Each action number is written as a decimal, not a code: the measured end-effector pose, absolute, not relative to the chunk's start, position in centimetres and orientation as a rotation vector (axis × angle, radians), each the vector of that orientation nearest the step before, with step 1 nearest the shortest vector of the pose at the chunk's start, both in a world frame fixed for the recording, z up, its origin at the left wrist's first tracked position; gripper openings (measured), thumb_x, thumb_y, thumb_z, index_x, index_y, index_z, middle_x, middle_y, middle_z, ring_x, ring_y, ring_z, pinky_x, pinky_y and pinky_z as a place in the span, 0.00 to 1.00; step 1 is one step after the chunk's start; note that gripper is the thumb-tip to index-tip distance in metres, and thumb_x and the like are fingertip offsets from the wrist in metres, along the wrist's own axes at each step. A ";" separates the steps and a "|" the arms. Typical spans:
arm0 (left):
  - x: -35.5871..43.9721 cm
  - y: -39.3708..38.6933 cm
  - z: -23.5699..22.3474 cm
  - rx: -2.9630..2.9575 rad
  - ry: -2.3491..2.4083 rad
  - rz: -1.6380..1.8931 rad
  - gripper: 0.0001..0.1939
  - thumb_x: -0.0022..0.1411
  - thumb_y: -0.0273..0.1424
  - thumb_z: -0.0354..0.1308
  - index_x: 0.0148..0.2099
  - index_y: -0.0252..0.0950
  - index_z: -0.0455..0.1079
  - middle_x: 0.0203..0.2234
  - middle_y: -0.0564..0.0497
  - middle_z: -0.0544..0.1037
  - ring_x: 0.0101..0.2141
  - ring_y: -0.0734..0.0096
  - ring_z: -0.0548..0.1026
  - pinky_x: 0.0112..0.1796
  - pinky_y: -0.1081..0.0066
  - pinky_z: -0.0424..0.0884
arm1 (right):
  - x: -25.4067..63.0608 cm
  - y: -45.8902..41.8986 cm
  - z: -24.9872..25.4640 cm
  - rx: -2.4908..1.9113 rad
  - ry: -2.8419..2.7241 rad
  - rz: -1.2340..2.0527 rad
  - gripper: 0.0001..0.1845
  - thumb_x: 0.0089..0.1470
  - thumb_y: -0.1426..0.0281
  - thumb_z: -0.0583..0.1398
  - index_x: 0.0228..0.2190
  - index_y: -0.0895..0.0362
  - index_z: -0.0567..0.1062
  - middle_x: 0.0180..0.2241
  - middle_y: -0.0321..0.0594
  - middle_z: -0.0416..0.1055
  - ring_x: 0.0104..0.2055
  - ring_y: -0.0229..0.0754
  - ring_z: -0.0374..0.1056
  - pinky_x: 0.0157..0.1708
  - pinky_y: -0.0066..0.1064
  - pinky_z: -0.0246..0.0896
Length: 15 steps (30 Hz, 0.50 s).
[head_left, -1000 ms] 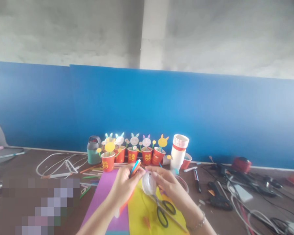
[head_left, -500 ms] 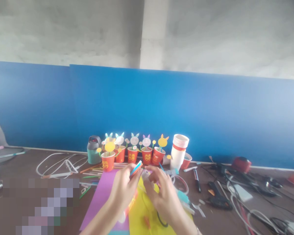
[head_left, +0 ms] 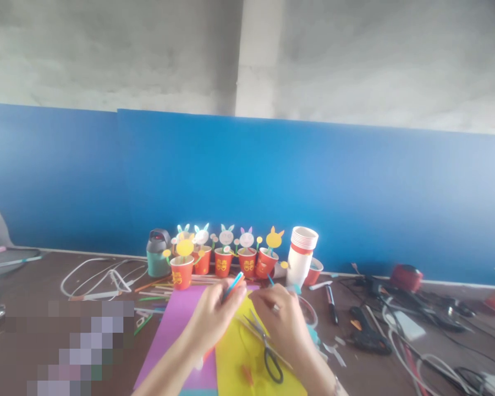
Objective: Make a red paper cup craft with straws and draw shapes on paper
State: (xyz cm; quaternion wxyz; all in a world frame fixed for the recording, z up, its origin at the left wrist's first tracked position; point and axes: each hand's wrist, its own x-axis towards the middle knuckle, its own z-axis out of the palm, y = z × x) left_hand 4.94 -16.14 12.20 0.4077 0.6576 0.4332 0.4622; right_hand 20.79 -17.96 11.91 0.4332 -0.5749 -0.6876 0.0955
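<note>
Here left hand (head_left: 216, 309) grips slim blue, orange sticks (head_left: 233, 284); right hand (head_left: 284, 319) curls, hold unclear

The left hand (head_left: 214, 311) grips a bundle of thin blue and orange strips (head_left: 233, 286), ends projecting beyond the thumb. The right hand (head_left: 279, 313) is positioned just to its right, fingers bent; its contents cannot be determined. Below the hands, a purple sheet (head_left: 175, 330) lies to the left and a yellow sheet (head_left: 235, 357) to the right. Scissors (head_left: 267, 341) rest on the yellow sheet, partly covered by the right hand. On the far side, red cups (head_left: 182, 273) carrying paper figures stand left of a cup stack (head_left: 299, 264). A glue gun (head_left: 371, 336) lies right.
</note>
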 end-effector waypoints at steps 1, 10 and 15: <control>4.9 -16.3 12.4 1.589 1.067 1.166 0.17 0.59 0.45 0.54 0.39 0.36 0.69 0.22 0.55 0.67 0.26 0.72 0.63 0.25 0.76 0.56 | 21.1 -17.9 12.0 -1.450 -1.710 0.198 0.18 0.53 0.65 0.56 0.17 0.56 0.76 0.18 0.38 0.69 0.27 0.41 0.63 0.30 0.30 0.53; 5.2 -16.9 12.9 1.232 0.898 0.930 0.25 0.55 0.48 0.59 0.47 0.34 0.66 0.23 0.54 0.73 0.15 0.82 0.59 0.16 0.77 0.47 | 22.8 -17.1 11.7 -1.258 -1.505 0.636 0.21 0.54 0.54 0.57 0.28 0.59 0.78 0.23 0.39 0.70 0.25 0.39 0.63 0.23 0.27 0.57; 5.9 -16.6 11.8 1.222 0.863 0.866 0.28 0.54 0.50 0.58 0.49 0.34 0.66 0.24 0.51 0.75 0.16 0.80 0.65 0.16 0.78 0.49 | 22.7 -17.8 12.5 -1.283 -1.642 0.462 0.20 0.54 0.56 0.57 0.26 0.57 0.80 0.24 0.39 0.71 0.24 0.38 0.64 0.25 0.27 0.59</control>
